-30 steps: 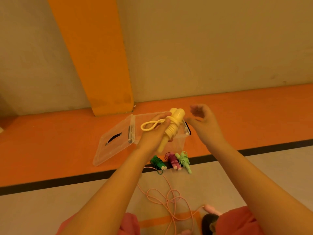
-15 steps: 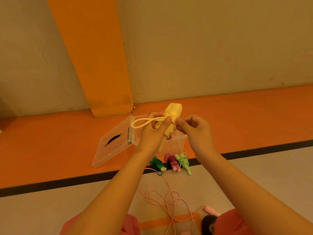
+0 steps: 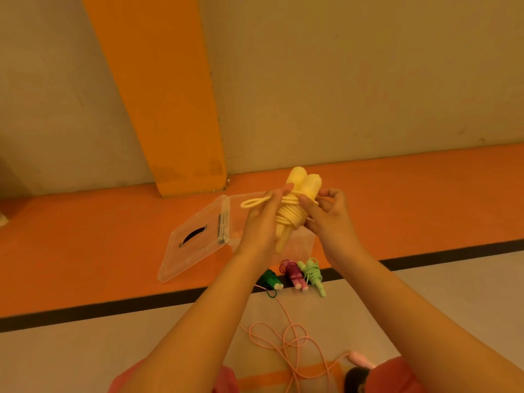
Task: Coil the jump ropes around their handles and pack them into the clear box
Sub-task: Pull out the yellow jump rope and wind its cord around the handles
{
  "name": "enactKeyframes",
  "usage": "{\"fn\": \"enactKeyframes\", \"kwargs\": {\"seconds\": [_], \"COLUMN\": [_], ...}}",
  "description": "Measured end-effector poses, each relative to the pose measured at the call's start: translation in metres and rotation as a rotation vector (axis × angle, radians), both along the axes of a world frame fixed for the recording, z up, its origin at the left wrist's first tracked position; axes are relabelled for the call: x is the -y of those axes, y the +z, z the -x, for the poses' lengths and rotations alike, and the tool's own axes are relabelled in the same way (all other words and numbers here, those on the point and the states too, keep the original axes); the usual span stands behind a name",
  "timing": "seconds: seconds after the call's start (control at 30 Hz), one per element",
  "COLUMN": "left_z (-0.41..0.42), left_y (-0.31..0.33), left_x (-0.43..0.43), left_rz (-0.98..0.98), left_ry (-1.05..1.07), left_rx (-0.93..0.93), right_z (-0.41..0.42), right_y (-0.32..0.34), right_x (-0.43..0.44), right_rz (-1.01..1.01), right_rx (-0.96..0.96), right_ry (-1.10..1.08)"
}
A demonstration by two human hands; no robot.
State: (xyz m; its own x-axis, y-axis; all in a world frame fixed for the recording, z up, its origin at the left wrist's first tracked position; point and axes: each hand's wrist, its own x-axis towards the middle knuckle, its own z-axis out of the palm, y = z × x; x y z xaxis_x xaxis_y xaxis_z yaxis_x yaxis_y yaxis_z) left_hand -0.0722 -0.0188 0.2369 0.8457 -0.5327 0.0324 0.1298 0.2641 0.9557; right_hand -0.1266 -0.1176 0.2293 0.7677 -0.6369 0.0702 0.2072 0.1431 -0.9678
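One yellow jump rope (image 3: 293, 211), coiled round its two handles, is held above the open clear box (image 3: 304, 246). The left hand (image 3: 262, 222) grips it while the right hand (image 3: 330, 219) pinches its cord. Three coiled ropes (image 3: 295, 273) and one loose pink rope (image 3: 289, 344) lie nearby.

Far side, a plain beige wall (image 3: 354, 80) bathed in warm, yellowish light. A broad orange band (image 3: 158, 95) slants down it, left of centre. Below runs an orange floor strip (image 3: 85, 236), then a black line (image 3: 113, 307), and nearest, pale floor (image 3: 71, 361).
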Motion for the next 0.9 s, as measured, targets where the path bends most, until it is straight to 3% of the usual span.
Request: {"fn": "enactKeyframes", "kwargs": {"seconds": [0.27, 0.4, 0.5, 0.57, 0.7, 0.77, 0.9], "left_z": [-0.023, -0.022, -0.016, -0.016, -0.016, -0.016, -0.009], "left_y": [-0.001, -0.006, -0.007, -0.008, -0.004, -0.003, -0.007], "left_x": [-0.001, 0.007, 0.011, 0.013, 0.012, 0.011, 0.011], "left_rz": [0.185, 0.137, 0.088, 0.108, 0.086, -0.011, -0.047], "left_ry": [-0.054, -0.085, -0.245, -0.284, -0.138, -0.015, 0.078], "left_rx": [-0.176, -0.24, -0.34, -0.359, -0.248, -0.128, 0.034], "right_z": [-0.005, -0.009, -0.008, -0.007, -0.006, -0.003, 0.004], "right_y": [0.005, 0.0, 0.002, 0.003, 0.002, 0.005, 0.011], "right_x": [0.014, 0.011, 0.01, 0.014, 0.027, 0.025, 0.012], "right_rz": [-0.146, -0.191, -0.197, -0.026, 0.602, 0.715, 0.827], "right_rx": [0.068, 0.077, 0.089, 0.051, -0.118, -0.04, 0.1], "right_ry": [0.11, 0.18, 0.207, 0.185, -0.021, -0.099, 0.002]}}
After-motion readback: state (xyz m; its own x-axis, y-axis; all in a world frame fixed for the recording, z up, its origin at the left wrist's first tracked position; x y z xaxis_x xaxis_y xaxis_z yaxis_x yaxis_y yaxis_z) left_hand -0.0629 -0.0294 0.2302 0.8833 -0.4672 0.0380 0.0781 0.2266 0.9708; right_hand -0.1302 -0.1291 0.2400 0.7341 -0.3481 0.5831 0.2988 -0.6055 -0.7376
